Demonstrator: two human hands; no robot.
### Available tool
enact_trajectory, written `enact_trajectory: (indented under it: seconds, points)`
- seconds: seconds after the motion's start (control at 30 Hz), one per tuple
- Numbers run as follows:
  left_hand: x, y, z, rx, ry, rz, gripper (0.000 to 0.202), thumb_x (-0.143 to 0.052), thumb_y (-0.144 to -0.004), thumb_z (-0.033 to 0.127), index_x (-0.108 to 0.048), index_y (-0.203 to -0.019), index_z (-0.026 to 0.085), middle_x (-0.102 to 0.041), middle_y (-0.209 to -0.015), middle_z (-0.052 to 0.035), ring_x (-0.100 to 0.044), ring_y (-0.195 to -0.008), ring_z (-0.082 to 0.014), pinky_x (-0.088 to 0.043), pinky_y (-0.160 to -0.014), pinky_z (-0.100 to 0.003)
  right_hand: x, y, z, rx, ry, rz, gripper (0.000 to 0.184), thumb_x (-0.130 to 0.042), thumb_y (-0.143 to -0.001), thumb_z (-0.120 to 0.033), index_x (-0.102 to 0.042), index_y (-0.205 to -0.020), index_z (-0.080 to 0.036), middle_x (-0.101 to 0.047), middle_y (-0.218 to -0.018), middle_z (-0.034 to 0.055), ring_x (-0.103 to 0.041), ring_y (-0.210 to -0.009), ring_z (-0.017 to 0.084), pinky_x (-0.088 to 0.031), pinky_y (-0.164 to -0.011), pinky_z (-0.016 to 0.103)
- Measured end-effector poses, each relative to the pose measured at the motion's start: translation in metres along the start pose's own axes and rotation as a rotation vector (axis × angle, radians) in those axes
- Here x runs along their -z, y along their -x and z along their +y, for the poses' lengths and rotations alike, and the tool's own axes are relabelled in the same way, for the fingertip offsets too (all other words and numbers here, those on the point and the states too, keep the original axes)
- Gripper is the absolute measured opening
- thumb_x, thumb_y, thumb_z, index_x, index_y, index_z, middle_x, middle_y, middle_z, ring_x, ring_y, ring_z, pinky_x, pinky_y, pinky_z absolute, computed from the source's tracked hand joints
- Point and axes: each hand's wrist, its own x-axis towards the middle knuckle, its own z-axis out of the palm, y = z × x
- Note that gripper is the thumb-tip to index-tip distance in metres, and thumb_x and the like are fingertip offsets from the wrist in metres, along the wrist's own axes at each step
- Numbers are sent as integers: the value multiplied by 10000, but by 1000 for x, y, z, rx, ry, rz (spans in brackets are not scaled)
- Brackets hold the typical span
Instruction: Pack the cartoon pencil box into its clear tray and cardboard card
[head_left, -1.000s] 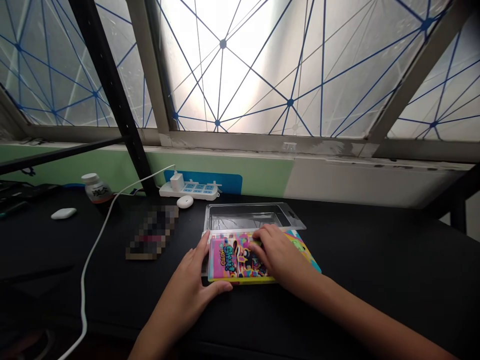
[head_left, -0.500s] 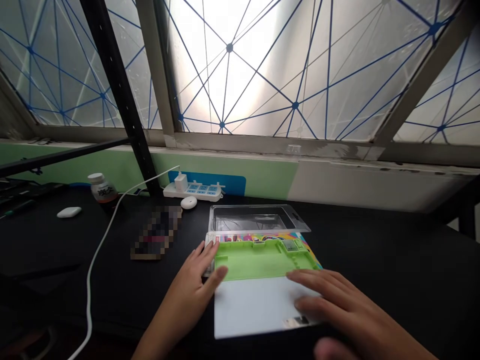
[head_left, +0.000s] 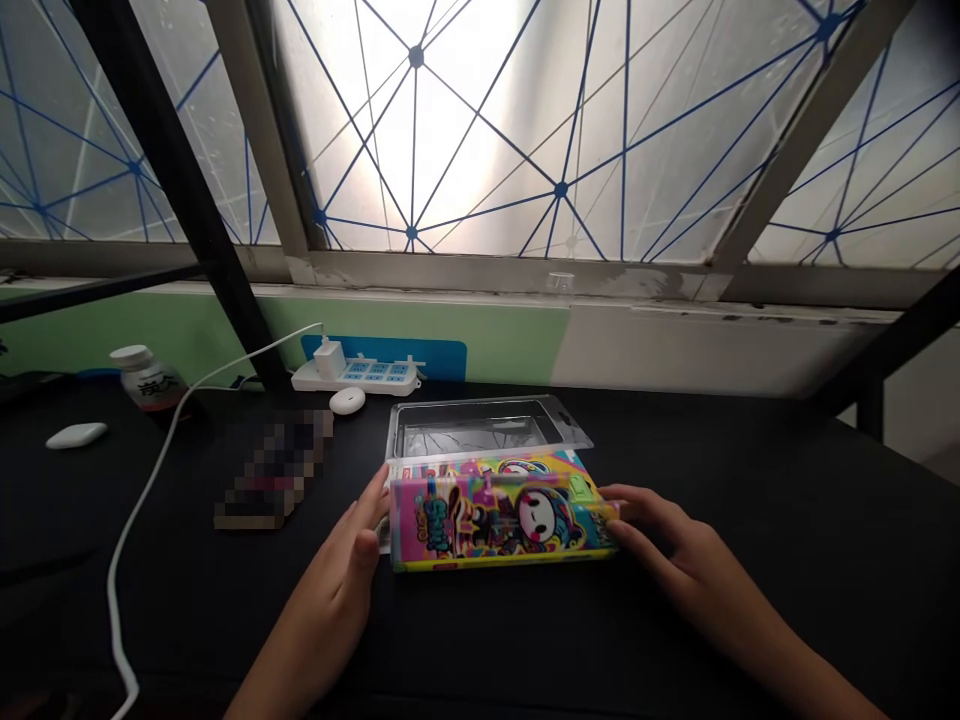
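Note:
A pencil case (head_left: 495,525) with a bright cartoon print lies in front of me, its lid folded over so the printed face shows. A small bit of green shows near its upper right corner; I cannot tell whether the lid is fully down. My left hand (head_left: 349,560) rests along the left end, fingers stretched out. At the right end, my right hand (head_left: 667,540) has its thumb and fingers closed on the case's edge. Part of a colourful printed card (head_left: 551,463) sticks out behind the case. Beyond that lies a clear plastic package shell (head_left: 480,432).
A white power strip (head_left: 356,377) with a plugged-in charger stands by the wall, its white cable (head_left: 142,510) running down the left. Nearby are a round white object (head_left: 347,401), a blurred-out flat item (head_left: 277,470), a bottle (head_left: 146,380) and a white oval object (head_left: 76,435).
The pencil case lid, earlier folded out flat towards me with the green inside showing, has swung over onto the case. My right hand has moved to the right end. The view has shifted slightly.

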Motion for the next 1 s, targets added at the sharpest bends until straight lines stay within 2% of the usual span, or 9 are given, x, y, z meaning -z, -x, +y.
enact_trajectory:
  seconds: [0.07, 0.2, 0.33, 0.43, 0.53, 0.7, 0.8, 0.87, 1.0]
  points:
    - [-1, 0, 2, 6, -8, -10, 740, -238, -991, 688, -267, -1587, 251, -449, -1556, -99, -401, -1437, -324, -308, -1177, -507, -4, 1, 3, 25, 19, -4, 485, -521, -941, -570, -622, -1319, -283, -702, -1285, 79, -650, -1183, 316, -576, -954, 460]
    - [-4, 0, 8, 4, -158, -9, 735, -461, -971, 609, -217, -1588, 294, -506, -1515, -86, -477, -1386, -320, -419, -1107, -464, -13, 8, 8, 249, 164, 6, 582, -581, -928, -521, -521, -1437, -245, -668, -1335, 117, -606, -1242, 345, -517, -1023, 538]
    - [-5, -5, 30, -208, -283, 159, 639, -549, -953, 526, -337, -1523, 328, -508, -1509, -53, -524, -1344, -306, -472, -1063, -407, -4, 2, 2, 398, 229, 136, 521, -540, -971, -443, -494, -1449, -240, -692, -1288, 117, -616, -1226, 336, -524, -1008, 540]
    - [-4, -29, 56, -344, -382, 242, 692, -571, -936, 535, -324, -1529, 280, -448, -1542, -94, -456, -1392, -329, -417, -1114, -442, 11, -29, -8, 408, 228, 193, 501, -532, -970, -447, -525, -1426, -239, -693, -1281, 116, -639, -1178, 325, -550, -968, 498]
    - [-6, -71, 71, -359, -445, 236, 709, -534, -955, 532, -312, -1534, 189, -407, -1564, -147, -329, -1469, -333, -341, -1160, -473, 16, -74, -13, 379, 187, 187, 525, -501, -976, -467, -533, -1420, -189, -668, -1317, 149, -646, -1164, 326, -539, -973, 493]
    - [-17, -116, 48, -225, -601, 113, 680, -410, -1004, 536, -328, -1538, 123, -342, -1602, -176, -99, -1531, -363, -202, -1188, -580, -13, -118, 3, 320, 112, 169, 544, -463, -994, -448, -496, -1450, -153, -633, -1368, 169, -629, -1212, 316, -527, -993, 476]
    - [-19, -114, 28, -130, -691, -37, 751, -369, -997, 595, -285, -1567, 114, -308, -1618, -173, 18, -1527, -393, -162, -1175, -634, -27, -118, 14, 370, 123, 101, 537, -450, -1006, -446, -490, -1457, -156, -584, -1431, 161, -557, -1309, 306, -493, -1048, 480]
    - [-19, -108, 24, -111, -745, -42, 766, -352, -990, 628, -323, -1558, 116, -219, -1647, -177, 55, -1521, -397, -174, -1176, -617, -30, -114, 17, 391, 141, 69, 528, -439, -1017, -447, -481, -1468, -176, -544, -1475, 148, -490, -1372, 306, -454, -1087, 505]
    - [-19, -102, 29, -137, -800, -86, 766, -328, -984, 667, -354, -1551, 153, -158, -1657, -185, -47, -1528, -388, -225, -1164, -594, -29, -109, 15, 410, 211, -61, 511, -378, -1041, -451, -494, -1467, -193, -481, -1525, 140, -371, -1448, 316, -395, -1124, 554]
